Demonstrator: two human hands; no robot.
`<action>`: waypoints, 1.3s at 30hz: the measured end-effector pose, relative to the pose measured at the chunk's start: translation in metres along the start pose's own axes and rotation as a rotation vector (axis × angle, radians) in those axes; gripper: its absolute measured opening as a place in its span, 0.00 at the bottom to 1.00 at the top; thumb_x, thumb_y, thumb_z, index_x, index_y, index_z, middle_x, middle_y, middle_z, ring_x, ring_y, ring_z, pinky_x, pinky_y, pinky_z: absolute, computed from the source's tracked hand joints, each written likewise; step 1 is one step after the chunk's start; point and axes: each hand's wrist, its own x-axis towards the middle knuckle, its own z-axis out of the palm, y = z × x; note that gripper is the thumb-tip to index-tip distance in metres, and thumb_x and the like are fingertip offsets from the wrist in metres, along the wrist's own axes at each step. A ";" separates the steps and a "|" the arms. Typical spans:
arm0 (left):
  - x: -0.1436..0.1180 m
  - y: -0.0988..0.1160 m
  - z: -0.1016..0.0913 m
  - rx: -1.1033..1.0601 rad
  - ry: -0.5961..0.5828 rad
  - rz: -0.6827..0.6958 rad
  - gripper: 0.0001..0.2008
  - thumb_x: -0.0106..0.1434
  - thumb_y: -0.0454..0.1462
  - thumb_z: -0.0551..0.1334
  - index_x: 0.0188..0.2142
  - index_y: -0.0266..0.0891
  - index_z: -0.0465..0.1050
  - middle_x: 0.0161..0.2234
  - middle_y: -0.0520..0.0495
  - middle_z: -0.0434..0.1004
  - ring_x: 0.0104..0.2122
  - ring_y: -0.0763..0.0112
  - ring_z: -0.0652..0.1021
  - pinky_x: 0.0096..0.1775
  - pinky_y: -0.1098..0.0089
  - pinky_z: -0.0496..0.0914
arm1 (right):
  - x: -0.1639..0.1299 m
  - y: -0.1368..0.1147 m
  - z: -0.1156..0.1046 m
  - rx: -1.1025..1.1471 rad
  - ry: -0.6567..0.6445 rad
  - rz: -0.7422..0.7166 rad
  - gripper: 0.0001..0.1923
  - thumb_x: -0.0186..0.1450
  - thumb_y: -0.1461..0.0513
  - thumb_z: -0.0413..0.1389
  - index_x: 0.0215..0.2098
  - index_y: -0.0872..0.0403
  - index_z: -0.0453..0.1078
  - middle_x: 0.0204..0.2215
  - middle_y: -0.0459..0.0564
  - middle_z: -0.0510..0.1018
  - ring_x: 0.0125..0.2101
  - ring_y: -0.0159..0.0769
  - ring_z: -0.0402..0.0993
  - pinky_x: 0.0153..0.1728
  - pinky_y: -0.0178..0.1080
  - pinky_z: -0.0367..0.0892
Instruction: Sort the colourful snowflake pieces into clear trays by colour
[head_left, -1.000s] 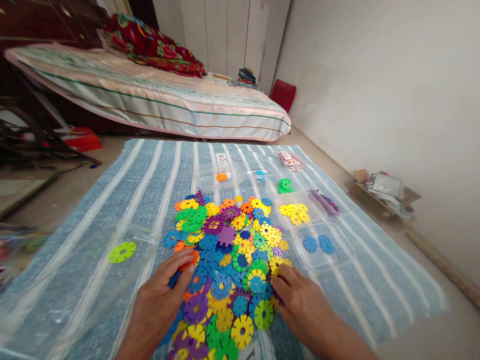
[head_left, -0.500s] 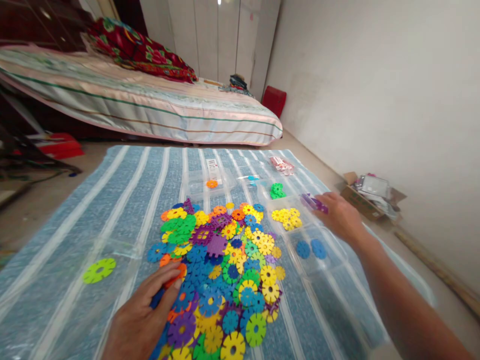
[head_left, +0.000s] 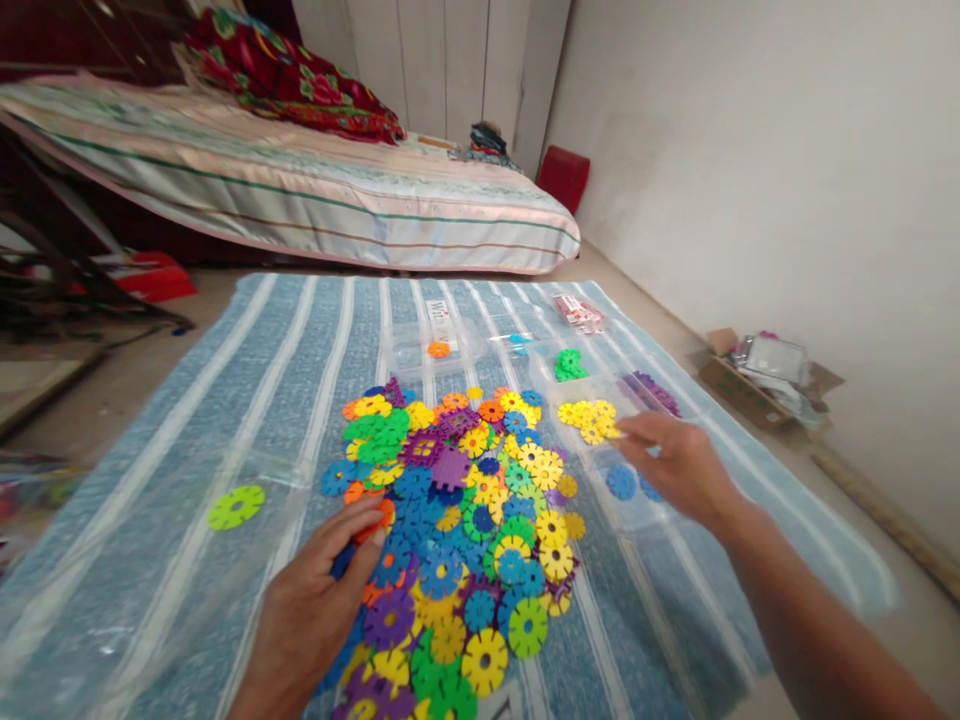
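L hand pins an orange disc at pile edge, fingers closed on it; R hand open, empty, over the right-side tray w/ blue discs.

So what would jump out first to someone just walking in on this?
A bright heap of plastic snowflake discs in many colours, spread mid-mat on the blue striped mat. The left hand rests on the heap's near-left edge, and the right hand hovers over clear trays holding yellow discs and blue discs.
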 end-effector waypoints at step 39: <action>-0.014 0.021 -0.001 0.030 0.026 0.125 0.12 0.61 0.43 0.56 0.37 0.41 0.75 0.43 0.45 0.78 0.46 0.63 0.77 0.51 0.61 0.70 | -0.110 -0.080 0.095 0.179 0.063 -0.217 0.08 0.64 0.63 0.52 0.36 0.52 0.73 0.45 0.54 0.76 0.48 0.43 0.71 0.50 0.49 0.69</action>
